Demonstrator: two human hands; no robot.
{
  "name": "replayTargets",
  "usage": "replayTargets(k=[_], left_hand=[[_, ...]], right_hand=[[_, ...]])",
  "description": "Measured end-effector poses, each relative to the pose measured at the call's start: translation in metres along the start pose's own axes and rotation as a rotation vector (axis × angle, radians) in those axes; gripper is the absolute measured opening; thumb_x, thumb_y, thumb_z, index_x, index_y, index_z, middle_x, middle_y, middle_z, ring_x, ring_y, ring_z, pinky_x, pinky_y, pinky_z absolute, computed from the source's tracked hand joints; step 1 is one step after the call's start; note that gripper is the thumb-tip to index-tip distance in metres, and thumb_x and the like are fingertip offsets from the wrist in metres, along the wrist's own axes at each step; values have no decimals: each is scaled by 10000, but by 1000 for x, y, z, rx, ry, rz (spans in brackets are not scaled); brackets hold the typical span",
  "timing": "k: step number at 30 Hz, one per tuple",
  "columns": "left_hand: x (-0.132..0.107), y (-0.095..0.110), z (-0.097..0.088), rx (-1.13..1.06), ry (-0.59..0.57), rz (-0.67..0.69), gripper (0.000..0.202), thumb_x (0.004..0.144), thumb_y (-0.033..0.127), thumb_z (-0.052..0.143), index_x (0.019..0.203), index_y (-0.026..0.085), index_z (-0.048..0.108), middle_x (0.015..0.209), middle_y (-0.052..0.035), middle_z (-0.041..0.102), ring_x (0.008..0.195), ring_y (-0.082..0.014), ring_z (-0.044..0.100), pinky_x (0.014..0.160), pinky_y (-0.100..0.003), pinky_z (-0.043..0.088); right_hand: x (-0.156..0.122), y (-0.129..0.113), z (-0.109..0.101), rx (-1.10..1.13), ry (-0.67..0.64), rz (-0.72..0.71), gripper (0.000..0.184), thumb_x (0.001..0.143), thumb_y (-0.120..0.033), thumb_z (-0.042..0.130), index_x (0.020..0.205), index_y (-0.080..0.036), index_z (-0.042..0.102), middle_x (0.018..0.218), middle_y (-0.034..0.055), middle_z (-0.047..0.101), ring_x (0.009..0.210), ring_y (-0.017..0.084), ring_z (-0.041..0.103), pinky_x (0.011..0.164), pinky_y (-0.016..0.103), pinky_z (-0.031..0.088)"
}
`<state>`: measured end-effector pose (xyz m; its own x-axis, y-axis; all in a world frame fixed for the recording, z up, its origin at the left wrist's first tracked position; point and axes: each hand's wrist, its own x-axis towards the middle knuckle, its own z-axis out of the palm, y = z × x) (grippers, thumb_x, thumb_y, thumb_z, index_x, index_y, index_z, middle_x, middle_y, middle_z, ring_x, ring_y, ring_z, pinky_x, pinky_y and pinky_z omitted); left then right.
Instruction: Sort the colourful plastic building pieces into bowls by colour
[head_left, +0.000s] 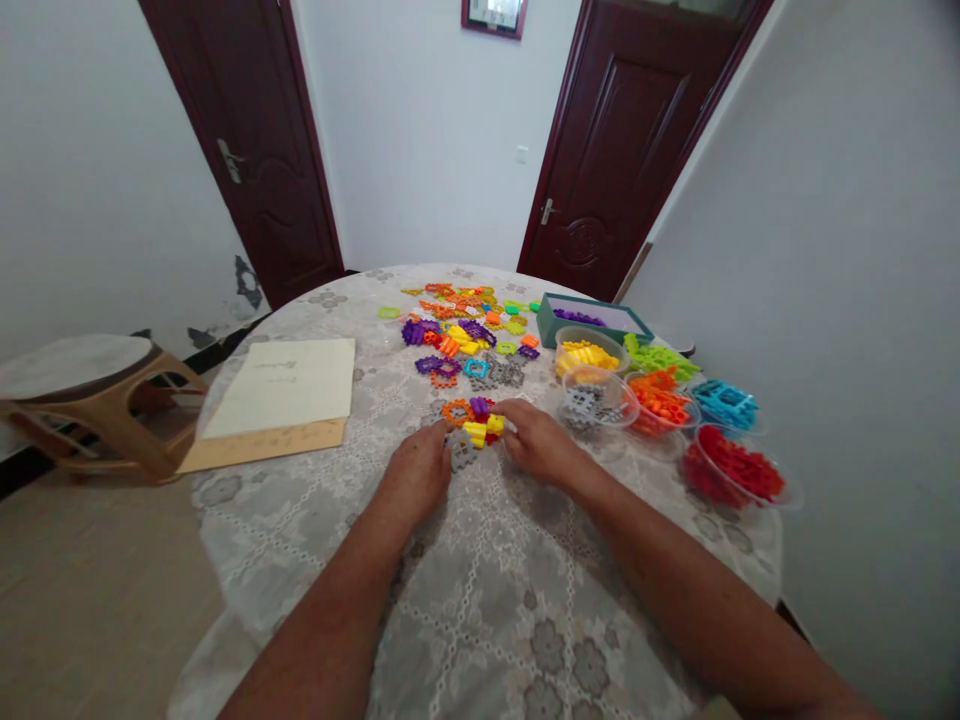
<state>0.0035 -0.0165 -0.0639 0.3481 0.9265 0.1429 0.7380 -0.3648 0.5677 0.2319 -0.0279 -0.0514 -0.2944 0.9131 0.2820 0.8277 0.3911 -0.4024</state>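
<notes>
A small heap of plastic building pieces, yellow, purple, orange and grey, lies on the lace-covered round table between my hands. My left hand rests knuckles up at the heap's left side, fingers curled over a grey piece. My right hand lies at the heap's right side, its fingers closed around the yellow pieces. Farther back a loose spread of coloured pieces covers the table's middle.
Clear bowls of sorted pieces stand at the right: yellow, grey, orange, red, with green and blue piles. A teal box sits behind. A paper sheet on cardboard lies left. A wooden stool stands beside the table.
</notes>
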Motion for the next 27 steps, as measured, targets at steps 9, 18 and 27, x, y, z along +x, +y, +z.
replayTargets(k=[9,18,27], left_hand=[[1,2,-2,60,-41,-45,439,966,104,464,1348,131,679,1347,-176,720,1265,-280,669,1121,-382,466],[4,-6,3,75,-42,0,437,964,102,450,1336,130,678,1350,-171,722,1272,-259,667,1132,-378,464],[6,-10,3,76,-51,46,453,964,145,439,1351,129,673,1383,-164,709,1280,-275,665,1152,-402,458]], right_hand=[[-3,15,29,33,54,104,138,971,-180,598,1063,-196,700,1047,79,634,1008,214,630,928,342,501],[-3,-1,38,132,95,-168,453,892,-108,580,1333,-202,622,1362,132,612,1269,245,583,1078,401,491],[-1,-10,34,-1,-54,-47,590,877,-159,606,1456,-228,513,1413,135,576,1255,260,580,1011,389,521]])
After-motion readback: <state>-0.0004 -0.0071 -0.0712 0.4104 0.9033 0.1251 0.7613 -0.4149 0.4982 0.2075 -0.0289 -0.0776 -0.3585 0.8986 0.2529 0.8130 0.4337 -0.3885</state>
